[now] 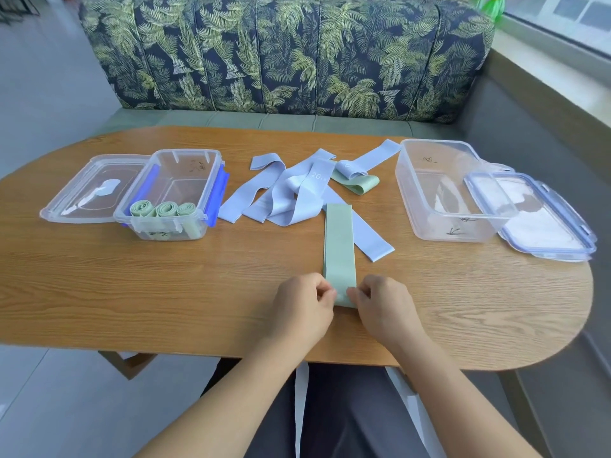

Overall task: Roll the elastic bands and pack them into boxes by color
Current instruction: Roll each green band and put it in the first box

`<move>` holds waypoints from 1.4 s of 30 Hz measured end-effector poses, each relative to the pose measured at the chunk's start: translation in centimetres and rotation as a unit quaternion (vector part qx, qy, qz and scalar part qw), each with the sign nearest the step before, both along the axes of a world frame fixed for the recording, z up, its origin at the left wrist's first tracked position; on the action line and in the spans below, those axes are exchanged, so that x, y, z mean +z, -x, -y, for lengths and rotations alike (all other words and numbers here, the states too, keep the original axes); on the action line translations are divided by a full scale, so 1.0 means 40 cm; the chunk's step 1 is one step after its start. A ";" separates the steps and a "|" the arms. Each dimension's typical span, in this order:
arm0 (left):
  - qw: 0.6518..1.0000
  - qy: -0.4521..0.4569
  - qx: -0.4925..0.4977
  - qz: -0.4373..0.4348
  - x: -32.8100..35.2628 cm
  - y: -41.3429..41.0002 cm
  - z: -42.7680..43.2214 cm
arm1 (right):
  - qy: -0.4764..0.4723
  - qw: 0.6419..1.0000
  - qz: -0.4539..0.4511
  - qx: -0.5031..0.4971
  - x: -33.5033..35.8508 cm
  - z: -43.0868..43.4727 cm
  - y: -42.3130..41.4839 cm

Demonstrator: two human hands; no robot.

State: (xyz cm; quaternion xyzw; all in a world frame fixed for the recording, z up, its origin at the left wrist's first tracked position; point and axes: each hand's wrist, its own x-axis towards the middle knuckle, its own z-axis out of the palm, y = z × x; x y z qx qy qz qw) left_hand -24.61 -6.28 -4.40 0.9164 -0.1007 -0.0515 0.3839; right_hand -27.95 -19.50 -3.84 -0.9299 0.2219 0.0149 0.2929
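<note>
Wooden worktop (99, 292), L to R: open left box (185, 153) w/ three green rolls (165, 209) upright at its near wall. Tangled pile of blue bands (291, 196) in the middle. Empty right box (413, 206), prob. meant for blue. One more green band (358, 184) half under the pile, easy to miss.

Flat in front, running away from the body: green band (340, 246), far end overlapping a blue strip.

Risks from here: uneven pressure btwn sides → skewed, coned roll. Slack first turn → springing open once let go. Blue strip dragged along w/ the far end.

Near end of band pinched from both sides: left grip (302, 302) and right grip (383, 302), fingers curled tight onto the fabric edge, apparently starting the first turn.
</note>
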 end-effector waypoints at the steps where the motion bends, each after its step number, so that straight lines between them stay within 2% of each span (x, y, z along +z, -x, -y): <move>1: 1.000 0.004 0.004 0.001 0.003 0.007 -0.001 | 0.003 1.000 0.001 0.000 0.001 -0.003 0.004; 8: 0.998 -0.040 0.042 0.007 0.018 0.018 0.015 | 0.026 0.999 0.008 -0.030 0.005 -0.020 -0.005; 15: 0.991 0.025 0.100 -0.086 0.015 -0.010 0.016 | -0.035 0.998 0.042 -0.021 -0.008 -0.015 -0.007; 18: 0.996 -0.004 0.067 -0.065 0.022 -0.008 0.013 | -0.025 0.999 0.040 -0.027 -0.005 -0.016 -0.010; 22: 0.997 -0.077 -0.028 -0.006 0.022 -0.002 0.008 | -0.015 0.999 0.029 -0.035 -0.003 -0.021 -0.014; 27: 0.990 -0.111 -0.089 0.015 0.017 -0.012 -0.001 | -0.020 0.999 0.022 -0.042 -0.003 -0.018 -0.018; 33: 0.968 -0.162 -0.176 0.080 0.020 -0.028 -0.014 | -0.030 0.999 0.017 -0.039 -0.002 -0.008 -0.025; 37: 0.951 -0.159 -0.250 0.091 0.023 -0.047 -0.028 | -0.032 0.999 0.021 -0.025 0.001 -0.002 -0.031; 42: 0.942 -0.191 -0.252 0.111 0.016 -0.058 -0.031 | -0.026 0.999 0.023 -0.027 0.003 0.000 -0.030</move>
